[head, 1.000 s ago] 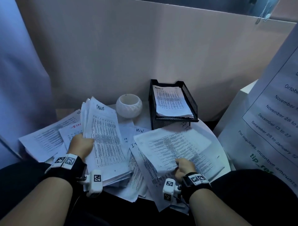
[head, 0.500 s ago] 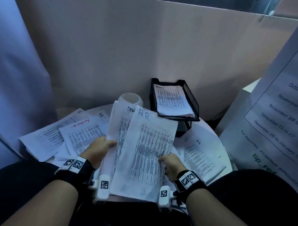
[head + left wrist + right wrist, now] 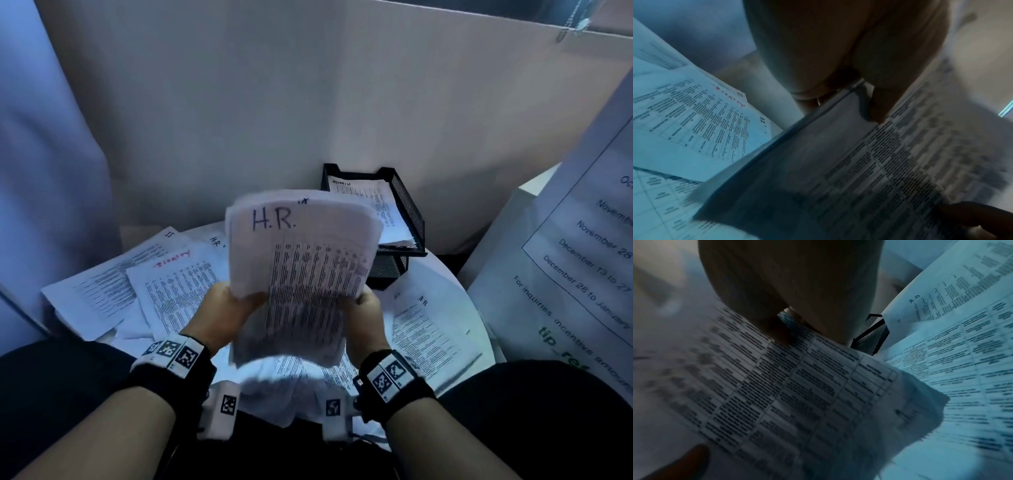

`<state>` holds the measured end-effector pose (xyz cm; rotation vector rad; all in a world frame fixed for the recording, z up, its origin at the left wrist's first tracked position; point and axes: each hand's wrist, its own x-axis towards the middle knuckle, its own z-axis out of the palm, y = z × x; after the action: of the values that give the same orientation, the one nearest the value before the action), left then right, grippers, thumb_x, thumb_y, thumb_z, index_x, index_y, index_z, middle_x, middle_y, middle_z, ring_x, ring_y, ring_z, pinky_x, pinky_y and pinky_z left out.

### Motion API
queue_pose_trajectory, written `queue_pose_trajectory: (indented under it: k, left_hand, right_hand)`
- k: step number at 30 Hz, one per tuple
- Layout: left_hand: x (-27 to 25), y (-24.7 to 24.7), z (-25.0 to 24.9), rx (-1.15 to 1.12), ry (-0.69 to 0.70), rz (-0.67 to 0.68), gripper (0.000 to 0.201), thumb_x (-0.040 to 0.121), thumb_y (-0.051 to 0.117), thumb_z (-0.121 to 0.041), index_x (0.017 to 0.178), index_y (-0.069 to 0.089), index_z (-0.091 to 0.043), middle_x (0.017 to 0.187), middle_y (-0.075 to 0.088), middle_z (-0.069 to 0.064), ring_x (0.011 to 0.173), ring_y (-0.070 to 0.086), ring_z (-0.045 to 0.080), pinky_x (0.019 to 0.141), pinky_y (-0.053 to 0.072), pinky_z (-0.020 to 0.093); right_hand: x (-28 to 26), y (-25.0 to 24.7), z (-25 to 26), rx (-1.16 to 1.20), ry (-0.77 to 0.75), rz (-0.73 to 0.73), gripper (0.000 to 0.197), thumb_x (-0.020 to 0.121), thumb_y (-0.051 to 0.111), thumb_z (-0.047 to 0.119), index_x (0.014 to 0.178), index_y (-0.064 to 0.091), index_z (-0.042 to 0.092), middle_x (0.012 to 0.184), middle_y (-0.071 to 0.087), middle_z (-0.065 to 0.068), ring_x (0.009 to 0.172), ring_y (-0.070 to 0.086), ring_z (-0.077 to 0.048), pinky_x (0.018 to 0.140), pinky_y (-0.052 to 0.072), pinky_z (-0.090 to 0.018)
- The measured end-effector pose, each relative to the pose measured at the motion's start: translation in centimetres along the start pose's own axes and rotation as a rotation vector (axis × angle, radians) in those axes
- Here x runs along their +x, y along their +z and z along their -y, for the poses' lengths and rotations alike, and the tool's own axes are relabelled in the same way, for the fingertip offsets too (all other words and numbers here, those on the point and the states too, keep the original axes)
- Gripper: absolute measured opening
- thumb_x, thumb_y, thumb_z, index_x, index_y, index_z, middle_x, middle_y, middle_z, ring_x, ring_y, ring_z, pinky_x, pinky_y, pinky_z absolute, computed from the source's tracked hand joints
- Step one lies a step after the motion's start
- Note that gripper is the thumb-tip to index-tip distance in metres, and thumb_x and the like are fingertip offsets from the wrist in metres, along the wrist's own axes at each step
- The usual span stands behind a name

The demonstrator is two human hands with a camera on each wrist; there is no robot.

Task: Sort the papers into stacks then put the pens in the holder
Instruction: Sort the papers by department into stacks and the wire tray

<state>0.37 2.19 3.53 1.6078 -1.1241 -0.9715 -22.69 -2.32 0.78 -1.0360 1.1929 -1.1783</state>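
Note:
I hold a stack of printed sheets (image 3: 301,274), its top page marked "H.R.", upright above the table. My left hand (image 3: 236,303) grips its left edge and my right hand (image 3: 364,303) grips its right edge. The left wrist view shows my thumb on the stack (image 3: 869,162), and the right wrist view shows the same on the stack (image 3: 797,386). Loose papers (image 3: 171,284) lie on the left of the table, and another sheet (image 3: 431,329) lies on the right. The lifted stack hides the white holder; no pens show.
A black mesh tray (image 3: 407,212) with a sheet marked "ADMIN" stands at the back right against the beige wall. A large printed notice (image 3: 575,267) leans at the right. Part of the mesh tray (image 3: 871,334) shows in the right wrist view.
My right hand brought an "H.R." sheet over onto the stack in my left hand. Both hands then lifted the joined stack upright, hiding the white holder.

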Motion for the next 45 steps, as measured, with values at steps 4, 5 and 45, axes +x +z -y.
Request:
queue_pose_trajectory:
  k: [4,5,45]
  left_hand:
    - [-0.4,0.2,-0.6,-0.228,0.014,-0.018,0.015,0.067,0.079,-0.021,0.079,0.081,-0.013,0.095,0.080,0.017,0.089,0.075,0.031,0.089,0.059,0.051]
    - [-0.5,0.3,-0.6,-0.254,0.021,0.001,0.017,0.066,0.080,-0.021,0.082,0.082,-0.016,0.098,0.079,0.018,0.092,0.075,0.033,0.091,0.059,0.051]
    - [2.3,-1.7,-2.6,-0.184,-0.037,0.082,0.014,0.100,0.066,-0.016,0.112,0.073,-0.014,0.099,0.081,0.005,0.082,0.077,0.027,0.078,0.057,0.038]
  right_hand:
    - [-0.1,0.5,0.9,0.015,-0.089,-0.040,0.026,0.087,0.050,0.000,0.107,0.066,0.005,0.103,0.074,-0.012,0.093,0.069,-0.029,0.080,0.059,-0.044]
    - [-0.3,0.5,1.0,0.007,-0.115,-0.042,0.024,0.086,0.050,0.001,0.105,0.065,0.005,0.099,0.072,-0.011,0.088,0.067,-0.027,0.077,0.057,-0.044]
    - [3.2,-2.2,-1.2,0.447,0.437,-0.259,0.012,0.103,0.049,0.003,0.113,0.054,-0.001,0.078,0.063,-0.013,0.045,0.058,-0.013,0.044,0.045,-0.026]
